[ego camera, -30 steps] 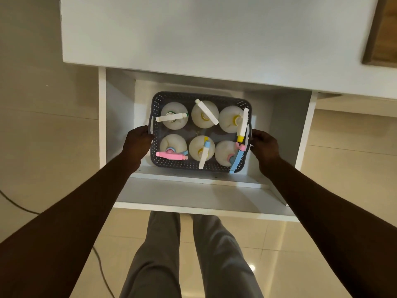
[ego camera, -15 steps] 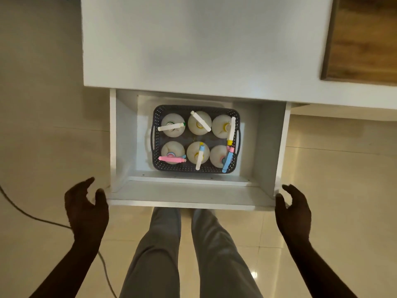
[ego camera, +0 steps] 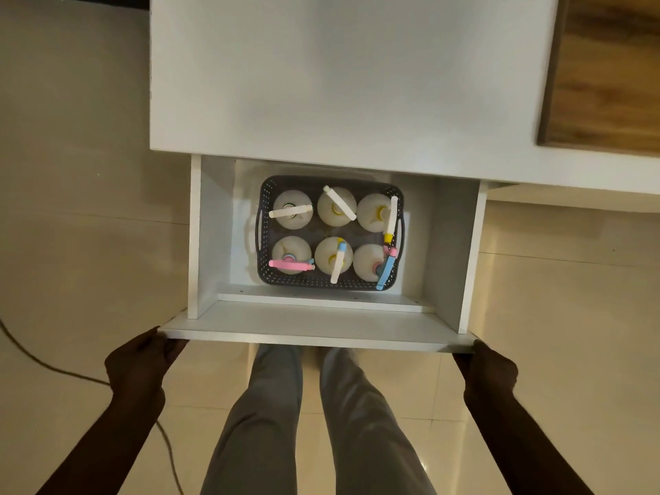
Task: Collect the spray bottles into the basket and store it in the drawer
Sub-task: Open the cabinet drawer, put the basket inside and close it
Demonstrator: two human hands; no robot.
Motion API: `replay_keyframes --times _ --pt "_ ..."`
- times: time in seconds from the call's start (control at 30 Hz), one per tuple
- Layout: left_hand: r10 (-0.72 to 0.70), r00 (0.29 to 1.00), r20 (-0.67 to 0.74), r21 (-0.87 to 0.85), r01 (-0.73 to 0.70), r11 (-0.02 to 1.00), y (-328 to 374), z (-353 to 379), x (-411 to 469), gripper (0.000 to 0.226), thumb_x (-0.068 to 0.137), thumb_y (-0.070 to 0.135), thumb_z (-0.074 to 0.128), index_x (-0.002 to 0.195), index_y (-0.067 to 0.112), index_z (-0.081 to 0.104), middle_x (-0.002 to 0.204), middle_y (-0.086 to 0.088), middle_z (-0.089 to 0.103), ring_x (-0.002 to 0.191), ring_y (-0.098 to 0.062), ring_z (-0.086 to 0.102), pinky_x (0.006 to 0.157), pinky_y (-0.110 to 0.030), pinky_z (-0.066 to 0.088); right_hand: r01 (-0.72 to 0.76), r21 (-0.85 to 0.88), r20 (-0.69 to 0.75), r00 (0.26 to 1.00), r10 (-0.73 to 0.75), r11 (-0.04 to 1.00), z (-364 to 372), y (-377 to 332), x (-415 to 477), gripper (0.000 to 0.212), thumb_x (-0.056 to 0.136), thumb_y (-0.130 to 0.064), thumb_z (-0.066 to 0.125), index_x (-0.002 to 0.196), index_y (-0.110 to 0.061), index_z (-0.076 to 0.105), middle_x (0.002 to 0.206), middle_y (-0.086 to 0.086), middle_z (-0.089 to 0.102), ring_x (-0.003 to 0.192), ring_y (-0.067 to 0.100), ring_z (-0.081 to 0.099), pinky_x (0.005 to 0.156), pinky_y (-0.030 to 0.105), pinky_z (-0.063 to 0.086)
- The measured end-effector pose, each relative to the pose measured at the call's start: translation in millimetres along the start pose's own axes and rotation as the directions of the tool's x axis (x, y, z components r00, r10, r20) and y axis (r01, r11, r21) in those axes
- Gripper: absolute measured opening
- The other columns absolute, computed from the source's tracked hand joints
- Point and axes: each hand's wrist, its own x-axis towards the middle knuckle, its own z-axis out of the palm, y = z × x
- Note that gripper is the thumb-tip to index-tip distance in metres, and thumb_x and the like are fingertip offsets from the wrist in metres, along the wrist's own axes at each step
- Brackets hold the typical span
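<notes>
Perforated grey plastic basket (ego camera: 264,223); matt white drawer (ego camera: 314,330); glossy floor tiles (ego camera: 557,316).

Grey perforated basket (ego camera: 265,228) holding six upright white spray bottles (ego camera: 293,210) (two rows) inside open white drawer (ego camera: 314,325).

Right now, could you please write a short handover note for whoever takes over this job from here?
Left hand: gripping the left corner of the drawer front.
Right hand: gripping its right corner.
Basket: sits inside the open drawer, holding six spray bottles upright in two rows of three.
Done: bottles collected, basket placed.
Left: push the drawer shut under the white countertop.
</notes>
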Motion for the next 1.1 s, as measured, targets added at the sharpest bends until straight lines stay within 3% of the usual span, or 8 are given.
replay_keyframes --times 0.2,0.3,0.43,0.7,0.77,0.87,0.97,1.1 --pt "0.004 1.000 -0.008 -0.073 -0.004 0.997 26 21 6 0.028 0.089 -0.006 0.072 0.117 -0.002 0.073 0.106 -0.016 0.075 0.094 -0.028 0.077 0.075 -0.029 0.066 0.025 0.069 0.024 0.999 -0.026 0.997 21 -29 -3 0.016 0.089 0.002 0.065 0.077 -0.008 0.063 0.113 0.016 0.065 0.097 0.030 0.069 0.085 0.037 0.059" --pt "0.022 0.999 0.027 -0.125 -0.018 0.992 46 34 10 0.027 0.089 -0.009 0.070 0.115 -0.006 0.071 0.102 -0.018 0.074 0.093 -0.029 0.077 0.074 -0.027 0.065 0.065 0.079 0.036 0.997 -0.068 0.995 35 -46 -4 0.017 0.090 0.003 0.065 0.075 -0.006 0.062 0.104 0.016 0.066 0.089 0.027 0.068 0.081 0.037 0.061" --pt "0.102 0.992 0.072 -0.168 -0.089 0.982 70 54 15 0.028 0.090 -0.009 0.069 0.118 -0.009 0.069 0.100 -0.019 0.073 0.091 -0.027 0.076 0.077 -0.027 0.065 0.152 0.064 0.066 0.986 -0.156 0.986 53 -73 -5 0.025 0.093 0.001 0.065 0.070 -0.007 0.058 0.080 0.006 0.062 0.076 0.015 0.064 0.053 0.017 0.059" --pt "0.136 0.989 0.066 -0.215 -0.118 0.969 119 97 33 0.027 0.091 -0.007 0.069 0.118 -0.012 0.067 0.100 -0.019 0.071 0.090 -0.029 0.077 0.082 -0.032 0.065 0.177 0.175 0.127 0.971 -0.200 0.969 92 -124 -9 0.024 0.101 -0.007 0.065 0.078 -0.008 0.060 0.086 0.009 0.065 0.082 0.024 0.072 0.082 0.039 0.065" --pt "0.143 0.987 0.069 -0.219 -0.125 0.968 130 107 36 0.024 0.091 -0.007 0.068 0.115 -0.010 0.068 0.100 -0.020 0.071 0.088 -0.029 0.077 0.082 -0.032 0.065 0.191 0.194 0.163 0.961 -0.224 0.962 99 -135 -9 0.011 0.103 -0.009 0.061 0.095 -0.003 0.065 0.093 0.010 0.068 0.091 0.023 0.074 0.081 0.037 0.067" --pt "0.149 0.986 0.071 -0.212 -0.131 0.968 146 121 38 0.016 0.093 -0.006 0.066 0.109 -0.006 0.069 0.096 -0.020 0.070 0.091 -0.032 0.075 0.081 -0.035 0.065 0.150 0.215 0.245 0.948 -0.202 0.965 108 -151 -9 0.030 0.107 -0.015 0.048 0.130 0.001 0.059 0.126 0.024 0.069 0.087 0.021 0.070 0.103 0.044 0.060" --pt "0.103 0.991 0.086 -0.284 -0.074 0.956 164 135 37 0.003 0.095 0.004 0.068 0.096 0.001 0.067 0.092 -0.018 0.072 0.094 -0.031 0.078 0.079 -0.037 0.066 0.042 0.322 0.281 0.950 -0.138 0.946 115 -165 -17 0.015 0.108 -0.022 0.054 0.117 -0.012 0.061 0.125 0.021 0.072 0.101 0.026 0.076 0.104 0.045 0.060" --pt "0.127 0.981 0.147 -0.338 -0.071 0.938 178 148 34 0.017 0.102 0.029 0.060 0.097 0.013 0.062 0.099 -0.012 0.071 0.098 -0.025 0.076 0.082 -0.039 0.065 0.039 0.396 0.333 0.925 -0.183 0.917 125 -173 -18 0.048 0.108 -0.032 0.056 0.150 -0.012 0.047 0.120 0.017 0.070 0.108 0.029 0.076 0.102 0.044 0.061"
